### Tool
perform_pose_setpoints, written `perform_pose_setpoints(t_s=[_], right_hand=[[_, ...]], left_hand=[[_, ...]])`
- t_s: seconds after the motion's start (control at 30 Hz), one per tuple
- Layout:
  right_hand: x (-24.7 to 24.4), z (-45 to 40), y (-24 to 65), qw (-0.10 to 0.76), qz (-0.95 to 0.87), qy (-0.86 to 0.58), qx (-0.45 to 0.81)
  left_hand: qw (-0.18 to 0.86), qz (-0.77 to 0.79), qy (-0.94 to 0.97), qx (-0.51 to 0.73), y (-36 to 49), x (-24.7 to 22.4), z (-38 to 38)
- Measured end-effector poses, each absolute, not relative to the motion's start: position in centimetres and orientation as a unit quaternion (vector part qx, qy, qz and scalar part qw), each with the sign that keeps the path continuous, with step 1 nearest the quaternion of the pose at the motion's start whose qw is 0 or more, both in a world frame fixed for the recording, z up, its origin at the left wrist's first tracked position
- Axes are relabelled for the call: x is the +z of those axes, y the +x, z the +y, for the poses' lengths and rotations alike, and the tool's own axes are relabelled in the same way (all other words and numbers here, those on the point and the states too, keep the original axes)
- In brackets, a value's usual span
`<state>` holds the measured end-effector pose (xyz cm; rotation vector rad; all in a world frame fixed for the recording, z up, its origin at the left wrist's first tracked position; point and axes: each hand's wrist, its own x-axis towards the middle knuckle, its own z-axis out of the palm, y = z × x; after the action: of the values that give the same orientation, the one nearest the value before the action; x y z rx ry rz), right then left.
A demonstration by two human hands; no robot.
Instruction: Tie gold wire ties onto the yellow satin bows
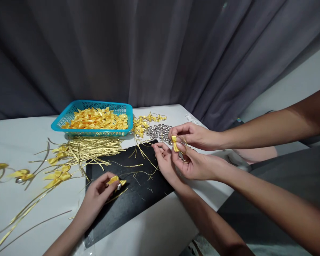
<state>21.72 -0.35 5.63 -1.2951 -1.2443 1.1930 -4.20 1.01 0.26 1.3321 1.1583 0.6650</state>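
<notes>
My left hand (98, 190) is closed around a yellow ribbon bow (112, 180) with a small silver bell (119, 186) at its middle, above the black mat (130, 209). A thin gold cord (141, 172) curves from beside this bow over the mat to my right hand (165, 160). The fingers of my right hand are pinched together, seemingly on that cord's end; the grip itself is partly hidden. Right beside it, a co-worker's two hands (196, 161) hold another yellow bow (174, 143) with a looped gold cord.
A blue basket (92, 133) full of yellow bows stands at the back. Before it lies a bundle of gold cords (96, 147). Silver bells (158, 131) are heaped to the right of finished bows (140, 126). More bows with cords (57, 176) lie at left.
</notes>
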Motion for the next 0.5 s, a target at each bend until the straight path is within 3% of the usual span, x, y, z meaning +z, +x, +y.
perform_pose_setpoints(t_s=[0.23,0.37,0.5], right_hand=[[10.5,-1.8,26.0,0.377,-0.535,-0.454,0.605],[10.4,-1.8,25.6,0.386,-0.55,-0.467,0.575],[10.4,-1.6,25.4,0.397,-0.595,-0.484,0.504]], left_hand=[[0.567,0.463,0.646,0.217,-6.8,1.8,2.9],[0.517,0.452,0.709,0.161,-8.7,2.9,4.2],[0.552,0.443,0.702,0.08,-9.2,3.0,4.5]])
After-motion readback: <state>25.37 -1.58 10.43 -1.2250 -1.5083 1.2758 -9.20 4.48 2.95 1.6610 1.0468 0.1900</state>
